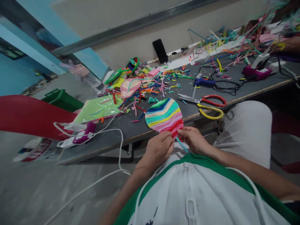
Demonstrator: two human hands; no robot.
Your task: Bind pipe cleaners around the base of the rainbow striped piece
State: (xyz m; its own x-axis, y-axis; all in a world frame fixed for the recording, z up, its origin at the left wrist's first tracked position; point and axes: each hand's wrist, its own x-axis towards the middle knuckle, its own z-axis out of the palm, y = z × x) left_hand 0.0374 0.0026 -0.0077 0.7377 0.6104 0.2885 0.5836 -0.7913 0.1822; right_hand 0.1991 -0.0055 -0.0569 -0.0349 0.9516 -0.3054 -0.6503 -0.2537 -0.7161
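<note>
A rounded craft piece [165,114] covered in rainbow-striped pipe cleaners is held at the table's near edge, above my lap. My left hand [160,147] pinches its lower edge with curled fingers. On the opposite side, my right hand [193,140] has thumb and fingers closed on the red lower right edge. A light-blue pipe cleaner [182,145] slants down between both hands; which fingers touch it, I cannot tell. Just right of the piece lie scissors [193,99] with one red and one yellow handle, their blades apart. Behind them rests a blue glue gun [204,82].
Pipe-cleaner scraps [173,74] litter the grey table [131,126]. A pink striped piece [130,88], a green sheet [98,109] and a phone [160,51] lie farther back. Purple power strips [85,132] [256,72] trail cords. Another person's hand [290,44] shows at far right.
</note>
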